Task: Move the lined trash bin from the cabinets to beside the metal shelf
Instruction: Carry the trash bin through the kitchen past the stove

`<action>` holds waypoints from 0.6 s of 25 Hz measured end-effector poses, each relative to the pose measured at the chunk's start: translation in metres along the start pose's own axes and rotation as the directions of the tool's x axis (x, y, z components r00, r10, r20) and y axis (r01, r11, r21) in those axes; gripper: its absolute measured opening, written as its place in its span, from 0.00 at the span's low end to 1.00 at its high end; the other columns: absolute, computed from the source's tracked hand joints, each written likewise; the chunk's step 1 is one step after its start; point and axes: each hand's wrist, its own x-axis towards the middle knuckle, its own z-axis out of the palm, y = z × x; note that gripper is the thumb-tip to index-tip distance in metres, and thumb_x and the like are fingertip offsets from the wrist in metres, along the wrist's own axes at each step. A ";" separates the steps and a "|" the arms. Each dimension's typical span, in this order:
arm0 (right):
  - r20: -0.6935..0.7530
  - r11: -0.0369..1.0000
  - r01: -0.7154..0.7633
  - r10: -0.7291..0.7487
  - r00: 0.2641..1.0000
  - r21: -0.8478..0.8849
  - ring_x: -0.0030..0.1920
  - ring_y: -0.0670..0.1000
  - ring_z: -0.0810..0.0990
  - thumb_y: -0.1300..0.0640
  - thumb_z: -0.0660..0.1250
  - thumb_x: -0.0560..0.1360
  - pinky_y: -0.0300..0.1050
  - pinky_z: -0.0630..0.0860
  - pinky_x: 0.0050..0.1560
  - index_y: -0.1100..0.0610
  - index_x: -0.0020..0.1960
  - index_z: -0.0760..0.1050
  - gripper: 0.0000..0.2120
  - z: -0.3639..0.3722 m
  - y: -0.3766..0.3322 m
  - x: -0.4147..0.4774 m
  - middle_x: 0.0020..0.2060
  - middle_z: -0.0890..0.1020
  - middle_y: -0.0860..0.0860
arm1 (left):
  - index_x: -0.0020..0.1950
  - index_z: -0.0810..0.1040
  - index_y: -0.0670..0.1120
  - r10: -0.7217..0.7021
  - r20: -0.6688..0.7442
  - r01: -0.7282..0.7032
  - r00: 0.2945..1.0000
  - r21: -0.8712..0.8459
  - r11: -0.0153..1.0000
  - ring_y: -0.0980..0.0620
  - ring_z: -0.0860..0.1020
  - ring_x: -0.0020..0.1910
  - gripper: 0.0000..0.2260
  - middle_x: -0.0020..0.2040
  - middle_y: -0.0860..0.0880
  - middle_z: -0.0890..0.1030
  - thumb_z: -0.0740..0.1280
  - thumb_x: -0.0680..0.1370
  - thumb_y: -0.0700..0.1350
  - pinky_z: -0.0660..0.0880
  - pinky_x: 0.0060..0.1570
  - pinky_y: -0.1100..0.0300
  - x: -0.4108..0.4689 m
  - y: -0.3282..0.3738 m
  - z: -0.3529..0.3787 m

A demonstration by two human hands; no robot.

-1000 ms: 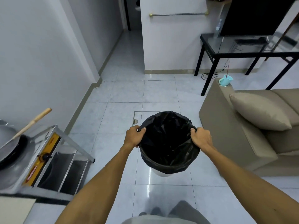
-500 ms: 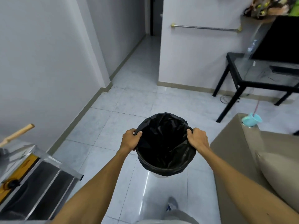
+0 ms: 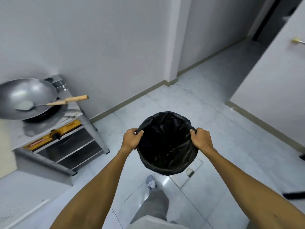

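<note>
Head view: the bin (image 3: 167, 146), at frame centre, is carried above the floor (image 3: 214, 129), each grip pinching its rim for balance, left hand (image 3: 132, 138), right hand (image 3: 200, 139).

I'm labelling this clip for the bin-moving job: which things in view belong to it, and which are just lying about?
Part of the job:
- black-lined round trash bin
- left hand and right hand, gripping its rim
- steel metal shelf

Lying about:
- grey metal wok
- wooden-handled ladle
</note>
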 end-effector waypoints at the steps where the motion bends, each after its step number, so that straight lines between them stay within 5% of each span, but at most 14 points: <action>1: 0.028 0.999 0.030 -0.030 0.999 -0.011 0.47 0.64 0.79 0.47 0.58 0.82 0.49 0.72 0.44 0.61 0.45 0.72 0.17 0.007 -0.016 0.020 0.49 0.81 0.63 | 0.50 0.81 0.43 -0.022 -0.042 0.022 0.999 -0.019 1.000 0.46 0.76 0.26 0.10 0.35 0.45 0.80 0.66 0.79 0.49 0.71 0.19 0.59 0.015 0.000 -0.009; 9: 0.193 0.967 0.241 -0.221 0.956 -0.086 0.50 0.66 0.80 0.47 0.59 0.82 0.50 0.74 0.45 0.60 0.44 0.71 0.17 0.044 -0.143 0.160 0.49 0.82 0.63 | 0.48 0.80 0.44 -0.170 -0.249 0.154 0.953 -0.080 0.985 0.45 0.78 0.36 0.10 0.35 0.50 0.78 0.66 0.79 0.50 0.78 0.37 0.49 0.115 0.007 -0.057; 15: 0.296 0.931 0.342 -0.294 0.909 -0.129 0.50 0.64 0.81 0.46 0.59 0.82 0.50 0.75 0.46 0.60 0.49 0.75 0.17 0.074 -0.211 0.243 0.51 0.82 0.61 | 0.56 0.80 0.43 -0.268 -0.316 0.231 0.910 -0.150 0.961 0.47 0.79 0.36 0.13 0.39 0.48 0.79 0.64 0.80 0.51 0.77 0.31 0.53 0.172 0.009 -0.070</action>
